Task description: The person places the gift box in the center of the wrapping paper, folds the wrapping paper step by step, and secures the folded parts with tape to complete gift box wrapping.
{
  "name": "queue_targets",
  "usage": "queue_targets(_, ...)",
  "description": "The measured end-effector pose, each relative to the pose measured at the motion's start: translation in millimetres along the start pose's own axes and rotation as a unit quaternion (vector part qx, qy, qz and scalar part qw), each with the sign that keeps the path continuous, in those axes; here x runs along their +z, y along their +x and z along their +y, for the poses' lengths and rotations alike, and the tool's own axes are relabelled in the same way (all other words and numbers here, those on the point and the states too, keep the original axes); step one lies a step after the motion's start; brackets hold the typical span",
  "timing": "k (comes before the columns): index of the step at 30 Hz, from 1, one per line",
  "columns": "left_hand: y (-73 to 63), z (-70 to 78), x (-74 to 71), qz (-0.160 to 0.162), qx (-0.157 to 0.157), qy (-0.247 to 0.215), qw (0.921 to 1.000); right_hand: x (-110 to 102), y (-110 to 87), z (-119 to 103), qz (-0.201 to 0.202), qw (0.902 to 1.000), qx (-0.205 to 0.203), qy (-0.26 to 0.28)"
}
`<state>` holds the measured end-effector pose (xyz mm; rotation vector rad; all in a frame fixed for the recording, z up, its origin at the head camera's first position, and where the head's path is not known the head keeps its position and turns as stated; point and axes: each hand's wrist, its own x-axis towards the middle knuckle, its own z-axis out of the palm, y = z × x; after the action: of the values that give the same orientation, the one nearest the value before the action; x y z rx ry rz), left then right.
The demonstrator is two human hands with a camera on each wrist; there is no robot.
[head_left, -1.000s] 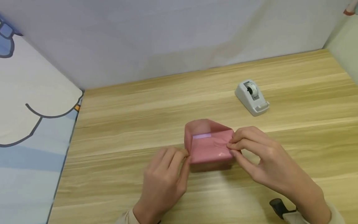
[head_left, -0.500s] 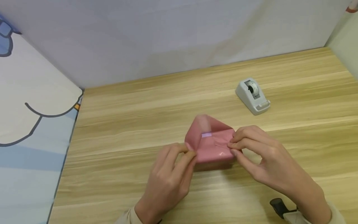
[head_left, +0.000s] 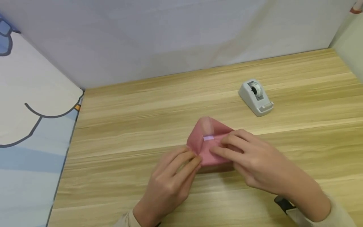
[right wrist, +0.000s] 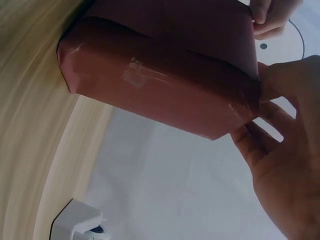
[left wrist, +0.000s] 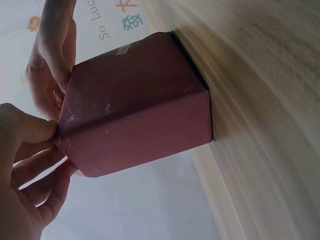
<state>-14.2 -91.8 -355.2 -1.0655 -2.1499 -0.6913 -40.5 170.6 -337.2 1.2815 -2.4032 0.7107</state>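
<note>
A box wrapped in pink paper (head_left: 210,155) stands on the table, its top partly covered by folded paper. At its far left a paper flap (head_left: 195,138) stands up, and a pale lilac strip (head_left: 208,137) shows beside it. My left hand (head_left: 170,186) pinches the paper at the front left corner. Over the right part of the top lies my right hand (head_left: 255,160), its fingers bent onto the paper and its thumb at the front edge. In the left wrist view the box (left wrist: 140,105) shows creased sides and a small piece of clear tape (left wrist: 123,49).
A light grey tape dispenser (head_left: 256,97) with a roll in it stands behind the box to the right. A pale backdrop (head_left: 181,41) rises along the table's far edge, and a printed cloth (head_left: 34,132) borders the left side. A black-ended object (head_left: 283,203) sits by the right wrist.
My left hand has drawn the left paper inward over the top, so the flap leans to a peak. My right hand has shifted left from the right corner onto the top.
</note>
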Motion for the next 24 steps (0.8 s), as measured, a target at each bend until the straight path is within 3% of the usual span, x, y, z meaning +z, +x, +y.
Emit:
queue_targets(12,-0.7,-8.9,-5.4,0.012,0.062,0.009,0.998,7,7.2,-8,-0.092,0.9924,0.022,-0.079)
queue_targets(18,-0.9,-17.1,-8.5,0.011,0.103,0.0,0.9946,10,4.1,-11,-0.076,0.9938,0.034,-0.073)
queue_targets(24,-0.7,-23.8,-6.0,-0.004,0.08,-0.008,0.9968,12,2.0,-9,-0.049,0.9974,0.033,-0.041)
